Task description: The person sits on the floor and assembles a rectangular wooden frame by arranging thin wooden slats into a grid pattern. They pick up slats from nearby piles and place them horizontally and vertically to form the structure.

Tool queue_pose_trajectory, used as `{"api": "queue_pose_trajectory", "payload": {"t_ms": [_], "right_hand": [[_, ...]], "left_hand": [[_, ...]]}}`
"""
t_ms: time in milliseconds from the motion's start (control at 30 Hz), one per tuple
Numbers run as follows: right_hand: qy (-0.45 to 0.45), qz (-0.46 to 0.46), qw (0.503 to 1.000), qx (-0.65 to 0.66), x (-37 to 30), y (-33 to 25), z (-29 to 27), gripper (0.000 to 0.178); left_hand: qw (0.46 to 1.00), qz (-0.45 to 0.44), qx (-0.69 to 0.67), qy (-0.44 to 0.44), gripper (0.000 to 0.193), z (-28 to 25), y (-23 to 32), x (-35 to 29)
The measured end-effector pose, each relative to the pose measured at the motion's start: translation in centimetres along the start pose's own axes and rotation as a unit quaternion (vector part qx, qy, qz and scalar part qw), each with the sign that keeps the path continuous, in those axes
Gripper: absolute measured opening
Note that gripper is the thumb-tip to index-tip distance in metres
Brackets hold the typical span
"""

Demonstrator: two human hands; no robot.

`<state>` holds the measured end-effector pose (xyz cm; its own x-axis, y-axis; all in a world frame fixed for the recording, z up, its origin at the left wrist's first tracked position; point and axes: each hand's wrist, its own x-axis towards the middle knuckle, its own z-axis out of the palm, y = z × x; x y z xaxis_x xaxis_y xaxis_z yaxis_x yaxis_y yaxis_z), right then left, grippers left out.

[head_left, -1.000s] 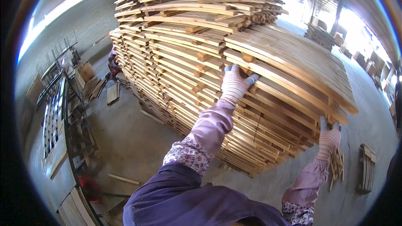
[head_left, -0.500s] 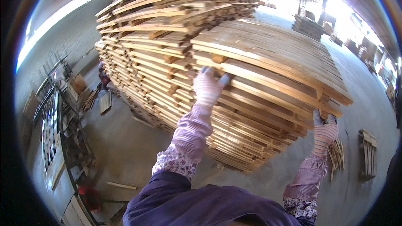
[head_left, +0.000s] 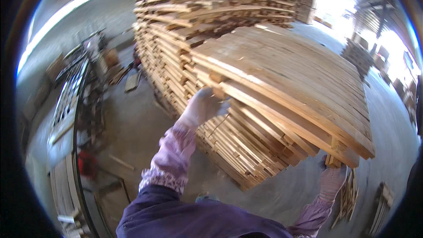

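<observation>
A wooden pallet [head_left: 282, 79] with closely laid top boards lies at the top of a tall stack of pallets [head_left: 238, 145], its near edge jutting out over the ones below. My left hand [head_left: 202, 108], in a light glove, is closed on its lower board near the left corner block, slightly blurred. My right hand [head_left: 332, 180], in a striped glove, holds the underside of the near right corner, by the end block; the pallet partly hides its fingers.
Behind stands a higher pile of pallets [head_left: 216, 6]. To the left is a long metal-framed bench [head_left: 72, 128] with a red container [head_left: 87, 164] beside it. Loose wood strips [head_left: 347, 196] and a slatted wooden piece [head_left: 381, 207] are on the floor at right.
The top pallet has come toward me, with its right corner lower in view. Both hands have moved nearer with it, and my view has swung left.
</observation>
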<state>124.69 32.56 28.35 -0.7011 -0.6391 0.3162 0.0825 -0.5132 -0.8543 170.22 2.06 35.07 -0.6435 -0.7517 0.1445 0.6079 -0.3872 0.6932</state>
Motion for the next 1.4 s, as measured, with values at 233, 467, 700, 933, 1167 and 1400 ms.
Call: {"api": "queue_pose_trajectory", "payload": {"t_ms": [233, 467, 700, 933, 1167, 1400], "right_hand": [[-0.211, 0.052, 0.944, 0.248, 12.2, 6.5, -6.0, 0.049], [-0.167, 0.029, 0.962, 0.215, 15.7, 4.3, -4.6, 0.049], [-0.058, 0.003, 0.991, 0.125, 15.1, 1.9, -2.3, 0.048], [0.029, 0.000, 0.997, 0.077, 12.7, 1.6, 2.3, 0.048], [0.093, -0.011, 0.995, 0.036, 8.9, 0.7, 4.0, 0.047], [0.132, -0.011, 0.990, -0.042, 4.0, -0.5, 2.1, 0.046]], "left_hand": [[0.958, 0.054, 0.026, 0.280, 0.020, 2.6, 1.2, 3.7], [0.976, 0.007, 0.067, 0.207, 0.027, 5.9, 5.1, 5.2], [0.989, -0.075, -0.027, 0.121, 0.057, 5.0, 2.8, 7.2], [0.902, 0.274, 0.333, -0.025, 0.042, -1.5, 0.8, 7.1], [0.987, 0.133, 0.060, -0.065, 0.040, -3.2, 2.0, 6.4], [0.989, 0.107, 0.101, -0.011, 0.041, -1.8, 0.1, 6.9]]}}
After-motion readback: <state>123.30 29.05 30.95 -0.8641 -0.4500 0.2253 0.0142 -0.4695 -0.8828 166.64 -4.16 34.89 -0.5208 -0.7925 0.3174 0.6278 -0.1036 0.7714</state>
